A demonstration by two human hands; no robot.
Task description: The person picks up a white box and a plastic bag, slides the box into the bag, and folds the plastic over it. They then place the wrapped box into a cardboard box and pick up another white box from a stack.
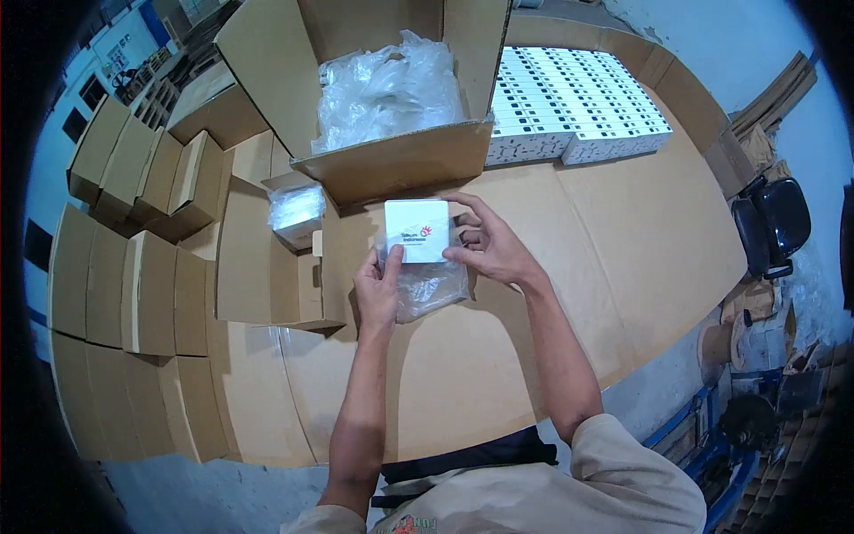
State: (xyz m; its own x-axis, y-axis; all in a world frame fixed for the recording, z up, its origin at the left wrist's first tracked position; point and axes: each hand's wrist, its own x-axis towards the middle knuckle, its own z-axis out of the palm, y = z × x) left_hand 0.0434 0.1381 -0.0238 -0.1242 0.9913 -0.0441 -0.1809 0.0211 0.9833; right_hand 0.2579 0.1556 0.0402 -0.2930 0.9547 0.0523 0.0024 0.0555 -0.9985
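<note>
A small white box (411,224) with a red logo and dark print faces up over the cardboard-covered table. Its lower end overlaps a clear plastic bag (429,292), which hangs below it toward me. My left hand (377,287) closes on the box's lower left corner and the bag, thumb on top. On the other side, my right hand (495,245) grips the right edge, thumb near the lower corner and fingers at the upper one. How far the box sits inside the bag I cannot tell.
Ahead stands a large open carton (400,169) of clear plastic bags (387,93). An open carton (258,258) at left contains plastic-wrapped boxes (297,214). Rows of white boxes (578,102) lie at back right. Brown cartons (116,285) line the left; a black chair (774,222) stands right.
</note>
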